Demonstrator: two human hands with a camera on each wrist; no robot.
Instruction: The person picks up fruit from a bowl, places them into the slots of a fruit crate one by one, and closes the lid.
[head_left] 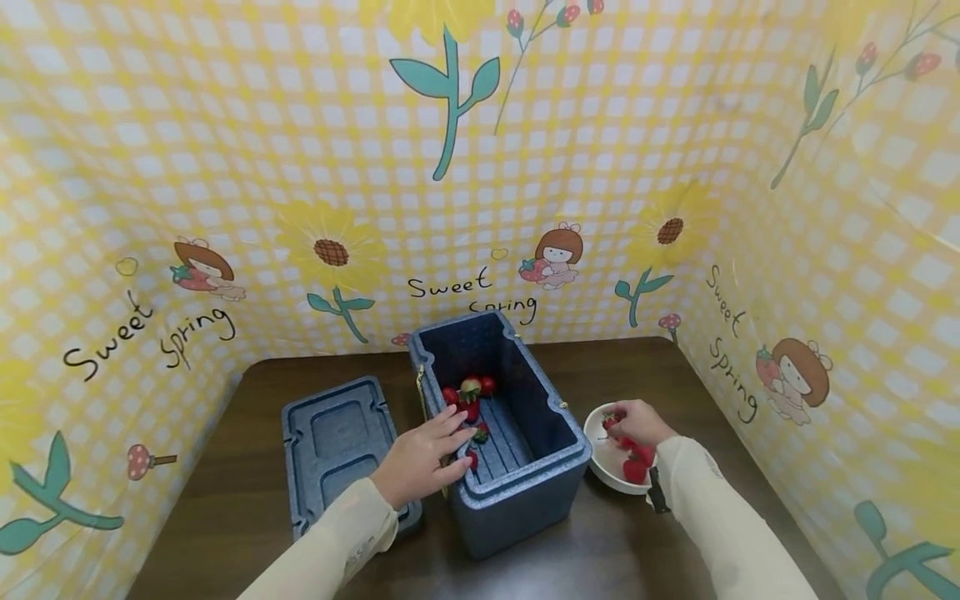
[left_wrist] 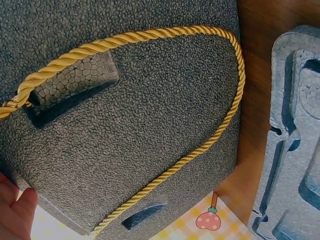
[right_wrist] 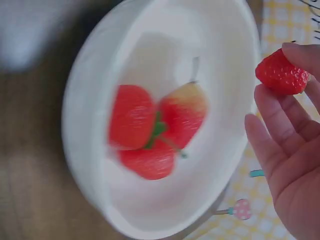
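Observation:
My right hand (head_left: 639, 422) is over the white bowl (right_wrist: 145, 55), pinching a red strawberry (right_wrist: 282, 74) between thumb and fingers. Three other strawberries (right_wrist: 131, 117) lie together in the bowl, one of them pale near its stem. My left hand (head_left: 422, 460) rests across the left rim of the dark foam box (head_left: 517, 521), its fingers reaching over the inside. Several strawberries (head_left: 488, 385) lie within the box along its left side, some partly covered by the left fingers. In the left wrist view, fingertips (left_wrist: 22, 212) touch the box's rim.
A grey foam lid (head_left: 341, 433) lies on the brown table (head_left: 217, 500) left of the box. A yellow twisted rope (left_wrist: 165, 33) hangs along the box's side. Checkered patterned cloth (head_left: 465, 208) stands around the back and sides of the table.

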